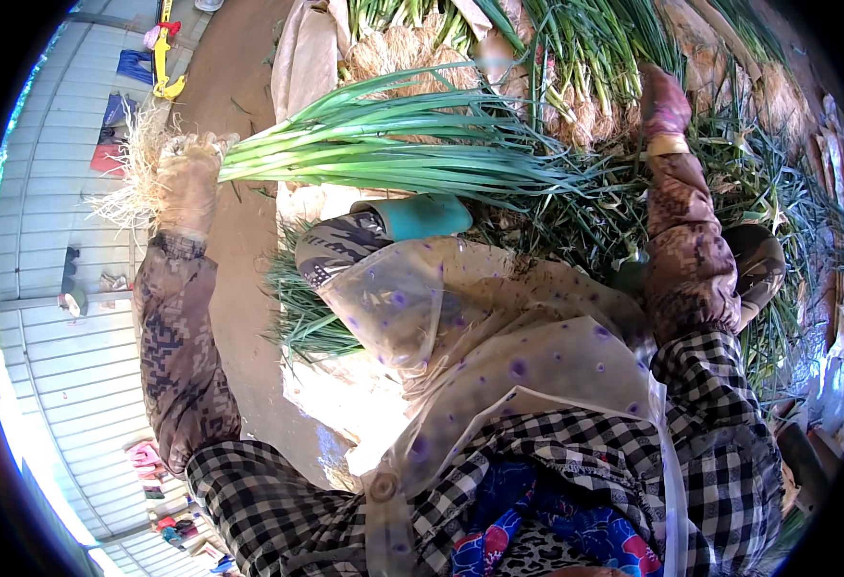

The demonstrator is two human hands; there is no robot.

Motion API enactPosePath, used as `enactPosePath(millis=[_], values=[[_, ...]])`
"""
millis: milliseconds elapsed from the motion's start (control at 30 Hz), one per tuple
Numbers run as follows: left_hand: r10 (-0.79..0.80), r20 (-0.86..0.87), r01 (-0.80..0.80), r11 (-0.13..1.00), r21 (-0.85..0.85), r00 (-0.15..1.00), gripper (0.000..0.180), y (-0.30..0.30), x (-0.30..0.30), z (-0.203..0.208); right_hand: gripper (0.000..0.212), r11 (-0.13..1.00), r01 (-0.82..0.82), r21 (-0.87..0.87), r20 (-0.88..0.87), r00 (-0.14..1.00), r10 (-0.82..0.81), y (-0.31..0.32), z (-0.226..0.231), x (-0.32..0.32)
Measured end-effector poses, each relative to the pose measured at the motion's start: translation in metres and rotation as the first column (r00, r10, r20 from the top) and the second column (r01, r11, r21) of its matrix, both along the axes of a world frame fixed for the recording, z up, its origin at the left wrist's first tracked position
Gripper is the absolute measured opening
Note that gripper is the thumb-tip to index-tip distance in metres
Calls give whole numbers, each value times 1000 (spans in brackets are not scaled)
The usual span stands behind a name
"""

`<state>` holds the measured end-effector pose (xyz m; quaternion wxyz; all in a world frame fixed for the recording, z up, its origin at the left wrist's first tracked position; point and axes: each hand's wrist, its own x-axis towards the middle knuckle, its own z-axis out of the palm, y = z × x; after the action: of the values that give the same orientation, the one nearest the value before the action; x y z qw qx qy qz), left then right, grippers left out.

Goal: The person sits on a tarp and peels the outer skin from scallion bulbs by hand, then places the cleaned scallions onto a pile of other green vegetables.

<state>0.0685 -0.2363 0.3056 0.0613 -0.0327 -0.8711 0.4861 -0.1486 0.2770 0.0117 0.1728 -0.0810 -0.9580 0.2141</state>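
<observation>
Stretched out to the left, my left hand (186,183), in a pale, soiled glove, grips a bunch of green onions (374,144) at the root end. Tangled whitish roots (134,173) stick out past the hand on its left. The long green leaves fan to the right above my knee. At the upper right, my right hand (666,106) wears a reddish-pink glove and reaches to the heap of green onions (595,58). Its fingers point away from me and are partly hidden, so what they hold is not clear.
Loose green leaves (576,202) cover the ground around my legs. Several rooty bundles (412,48) lie at the far side beside a tan cloth (305,58). A teal boot (427,216) and a clear spotted apron (499,317) are in front of me. Brown floor (249,288) runs along the left.
</observation>
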Motion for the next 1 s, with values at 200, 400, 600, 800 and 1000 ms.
enactPosePath(millis=[200,400,600,800,1000], values=[[-52,35,53,998,-35,998,30,1,14,-3,16,653,-574,-494,35,737,675,-115,39,63],[-85,14,87,975,-203,996,29,28,-7,-1,35,483,-814,-322,-287,570,770,-210,82,119],[-228,16,229,969,-98,974,23,57,10,17,28,498,-856,-138,-367,511,777,-246,108,133],[-291,-73,276,946,-170,954,11,30,11,5,4,558,-764,323,-255,498,829,-237,73,120],[-312,-42,302,939,-163,949,31,22,25,2,18,844,-514,154,464,792,398,-101,-59,60]])
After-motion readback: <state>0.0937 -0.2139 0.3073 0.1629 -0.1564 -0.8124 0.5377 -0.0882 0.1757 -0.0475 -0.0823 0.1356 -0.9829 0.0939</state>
